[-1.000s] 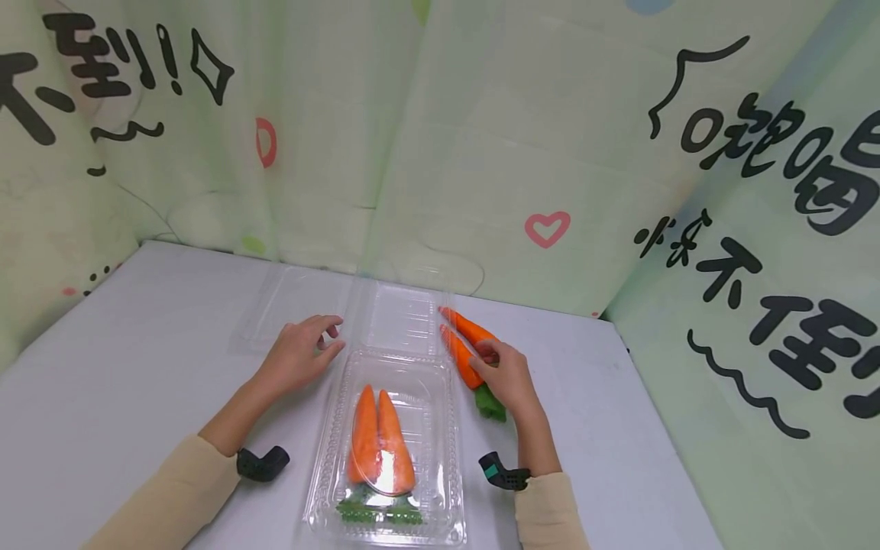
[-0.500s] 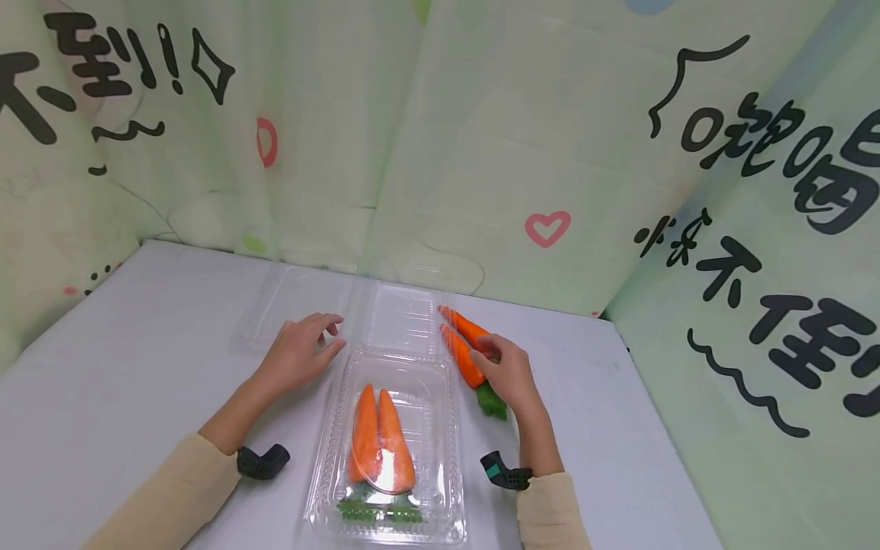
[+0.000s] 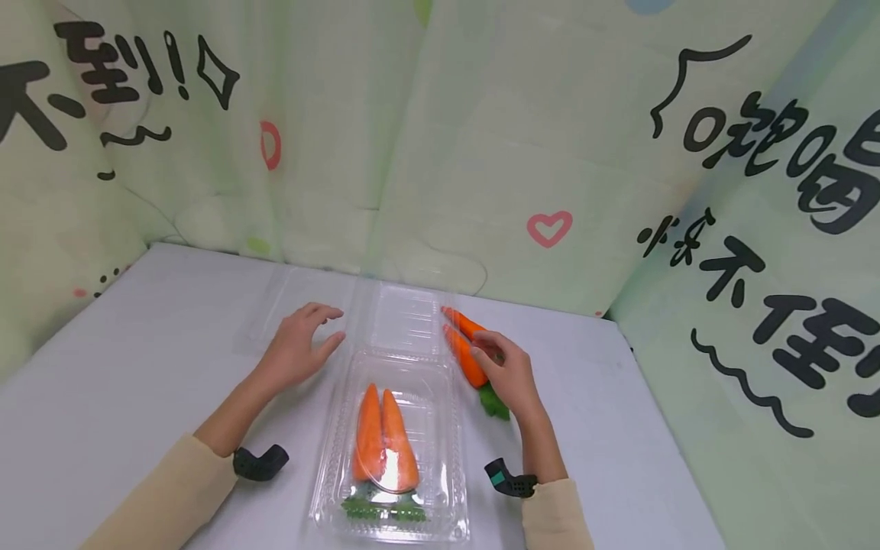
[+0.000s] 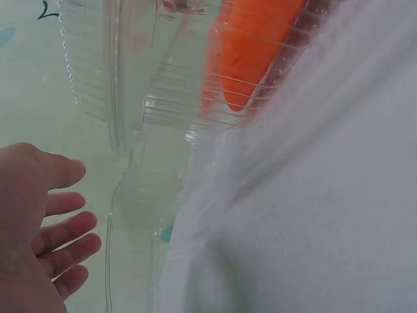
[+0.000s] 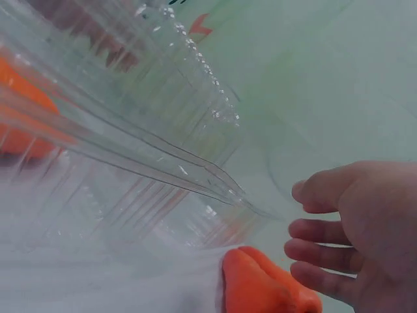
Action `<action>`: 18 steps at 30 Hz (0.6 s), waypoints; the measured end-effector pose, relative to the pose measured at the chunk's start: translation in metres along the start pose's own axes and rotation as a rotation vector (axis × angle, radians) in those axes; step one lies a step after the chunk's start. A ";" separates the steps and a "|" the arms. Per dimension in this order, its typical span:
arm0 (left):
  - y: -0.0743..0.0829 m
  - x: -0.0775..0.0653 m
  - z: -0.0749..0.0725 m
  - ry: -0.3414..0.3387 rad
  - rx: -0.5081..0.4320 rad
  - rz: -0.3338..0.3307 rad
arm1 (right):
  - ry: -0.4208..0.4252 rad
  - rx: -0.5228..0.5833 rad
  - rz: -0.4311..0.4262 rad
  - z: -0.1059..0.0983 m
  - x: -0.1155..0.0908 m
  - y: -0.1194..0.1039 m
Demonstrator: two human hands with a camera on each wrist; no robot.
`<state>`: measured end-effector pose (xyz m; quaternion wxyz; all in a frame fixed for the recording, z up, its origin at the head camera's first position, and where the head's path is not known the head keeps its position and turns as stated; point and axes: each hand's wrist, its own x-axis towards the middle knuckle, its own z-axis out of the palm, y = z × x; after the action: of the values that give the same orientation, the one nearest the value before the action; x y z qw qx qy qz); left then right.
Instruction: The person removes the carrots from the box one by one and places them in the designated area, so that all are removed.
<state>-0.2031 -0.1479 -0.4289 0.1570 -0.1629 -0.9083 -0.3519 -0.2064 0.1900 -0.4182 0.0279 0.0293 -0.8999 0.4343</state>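
From the left, we see an unfolded clear box (image 3: 406,315) on the surface (image 3: 151,397), its two halves at eleven and twelve o'clock from the closed box (image 3: 459,454), presumably laid flat so its inside can be reached. Our left hand (image 3: 294,350) is at half past ten, fingers released and parted, gripping nothing. In the middle, the closed box holds packed carrots (image 3: 370,439) side by side, tips toward twelve and leaves toward six, probably because that fits its long shape. The loose carrots (image 3: 465,363) lie on the surface at half past one, tips beside the unfolded box, apparently to be within easy reach. Our right hand (image 3: 510,376) hangs over them at two o'clock, fingers softly bent, grasping nothing. Counting, we have two boxes, two hands and four carrots: two packed, two loose.
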 end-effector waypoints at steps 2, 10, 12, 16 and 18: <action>0.001 -0.003 -0.001 -0.007 -0.043 0.011 | 0.007 0.029 -0.010 0.001 -0.002 0.001; 0.009 -0.012 -0.007 -0.031 -0.115 -0.013 | -0.002 0.062 -0.009 0.003 -0.007 0.001; 0.011 -0.014 -0.008 -0.041 -0.122 -0.022 | -0.004 0.072 -0.008 0.002 -0.008 0.001; 0.012 -0.019 -0.009 -0.055 -0.131 -0.027 | -0.009 0.075 -0.027 0.002 -0.010 0.001; 0.013 -0.021 -0.009 -0.055 -0.140 -0.023 | -0.016 0.082 -0.034 0.002 -0.011 0.000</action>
<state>-0.1770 -0.1494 -0.4233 0.1161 -0.1728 -0.8871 -0.4119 -0.1955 0.1889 -0.4205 0.0268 0.0493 -0.8808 0.4701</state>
